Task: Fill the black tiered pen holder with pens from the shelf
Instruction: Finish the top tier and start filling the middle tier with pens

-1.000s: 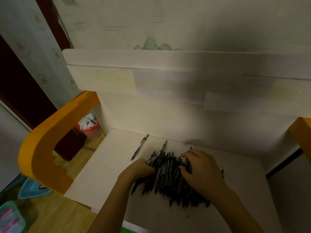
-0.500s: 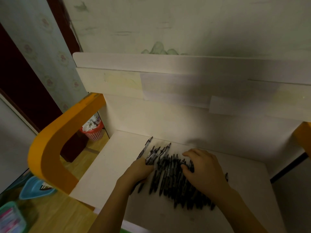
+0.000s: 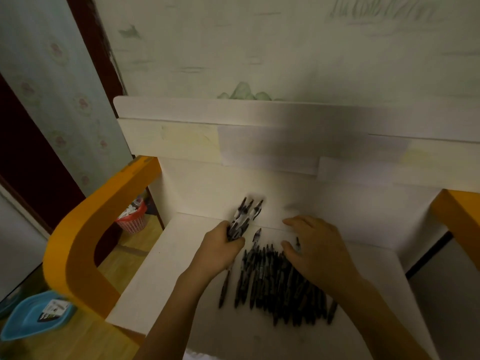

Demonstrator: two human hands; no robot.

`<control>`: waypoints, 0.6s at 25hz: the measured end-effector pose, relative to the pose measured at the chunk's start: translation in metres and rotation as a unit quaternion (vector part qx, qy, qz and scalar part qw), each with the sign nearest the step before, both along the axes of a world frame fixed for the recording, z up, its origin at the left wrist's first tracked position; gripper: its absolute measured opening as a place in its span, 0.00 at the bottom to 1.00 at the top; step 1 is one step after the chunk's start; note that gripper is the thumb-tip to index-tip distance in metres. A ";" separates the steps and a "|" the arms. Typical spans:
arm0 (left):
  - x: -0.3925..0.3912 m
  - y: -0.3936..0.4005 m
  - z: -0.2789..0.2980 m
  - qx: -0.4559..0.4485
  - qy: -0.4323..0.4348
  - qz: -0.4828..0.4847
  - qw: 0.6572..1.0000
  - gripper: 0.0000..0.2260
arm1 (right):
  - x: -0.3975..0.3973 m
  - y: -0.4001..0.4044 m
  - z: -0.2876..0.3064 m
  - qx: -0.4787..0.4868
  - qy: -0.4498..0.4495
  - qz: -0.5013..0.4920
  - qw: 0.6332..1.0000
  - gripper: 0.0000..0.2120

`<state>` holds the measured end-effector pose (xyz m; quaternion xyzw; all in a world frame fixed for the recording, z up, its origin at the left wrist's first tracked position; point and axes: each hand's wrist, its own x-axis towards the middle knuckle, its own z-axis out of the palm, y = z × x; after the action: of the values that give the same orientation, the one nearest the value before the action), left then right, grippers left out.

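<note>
The left hand [image 3: 220, 249] was curled round a bundle of pens [image 3: 242, 219], whose tips fanned out toward 12 o'clock, lifted clear of the white shelf [image 3: 166, 268]. The right hand [image 3: 315, 246] lay with relaxed, spread fingers on the far end of the pile of pens [image 3: 278, 287], holding nothing; its thumb pointed toward 9 o'clock, and a single pen end showed between thumb and forefinger. The pile was spread across the shelf's middle, the pens lying roughly side by side and running from 6 to 12 o'clock. One pen [image 3: 225, 287] lay at the pile's 9 o'clock edge, partly under the left wrist. Another stuck out at the pile's 12 o'clock end, between the two hands.

The shelf's back panel [image 3: 259, 185] rose at 12 o'clock, with an orange curved side frame [image 3: 85, 242] at 9 o'clock and another orange piece [image 3: 459, 216] at 3 o'clock. Beyond the frame, on the wooden floor, stood a red basket [image 3: 132, 219] holding white scraps, and at 8 o'clock lay a blue tray [image 3: 36, 315]. The black tiered pen holder was out of view.
</note>
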<state>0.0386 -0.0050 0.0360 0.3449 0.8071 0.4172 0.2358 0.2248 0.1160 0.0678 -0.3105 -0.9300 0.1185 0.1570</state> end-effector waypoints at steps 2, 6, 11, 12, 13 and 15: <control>0.003 -0.001 0.011 0.038 0.019 -0.018 0.999 0.03 | 0.003 -0.007 0.010 0.007 0.007 -0.016 1.000 0.23; 0.013 -0.001 0.031 0.088 0.047 -0.064 0.993 0.04 | 0.019 -0.023 0.031 0.023 0.037 -0.052 0.998 0.23; 0.037 0.005 0.049 0.105 0.055 -0.125 0.985 0.06 | 0.054 -0.045 0.058 0.063 0.064 -0.098 0.991 0.23; 0.046 0.007 0.054 0.111 0.058 -0.137 0.983 0.06 | 0.063 -0.049 0.063 0.075 0.069 -0.109 0.989 0.23; 0.056 0.008 0.060 0.123 0.056 -0.148 0.980 0.05 | 0.073 -0.052 0.068 0.086 0.078 -0.120 0.986 0.22; 0.078 0.013 0.073 0.155 0.054 -0.172 0.971 0.06 | 0.095 -0.058 0.078 0.108 0.090 -0.144 0.980 0.22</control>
<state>0.1168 0.0078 0.1090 0.5332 0.6728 0.4706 0.2038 0.3195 0.0581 0.1461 -0.4100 -0.8652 0.0210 0.2879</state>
